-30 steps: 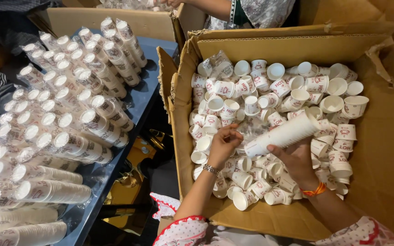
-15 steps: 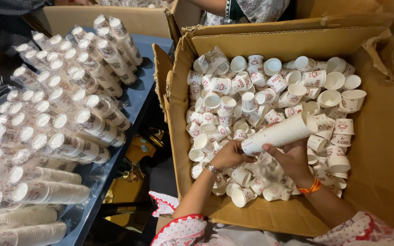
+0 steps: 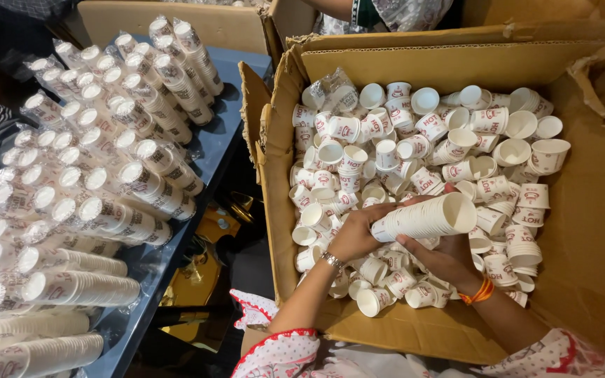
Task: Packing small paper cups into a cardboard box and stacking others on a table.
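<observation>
The person's left hand (image 3: 355,238) closes around the near end of a nested stack of paper cups (image 3: 425,218), fingers curled over its base. The right hand (image 3: 439,257) cradles the stack from below, palm up and fingers spread along its underside, an orange band (image 3: 481,290) at that wrist and a metal bracelet (image 3: 332,261) at the other. The stack lies almost level just above the loose cups (image 3: 414,140), its open mouth pointing toward the right wall of the cardboard box (image 3: 582,231).

Around and beyond the hands, loose cups fill the box in a jumble, some upright, some on their sides, a few already nested in short piles near the right hand. A crumpled clear wrapper (image 3: 334,87) sits at the far left corner of the box.

The stack looks long for a two-handed hold; if the left hand squeezes too hard the thin rims could crush, and if it tilts mouth-down the outer cups could slide off into the jumble.

To the left, wrapped sleeves of cups (image 3: 106,175) lie in rows on a blue table (image 3: 208,147). Another person's patterned sleeve (image 3: 400,10) shows at the far edge.
</observation>
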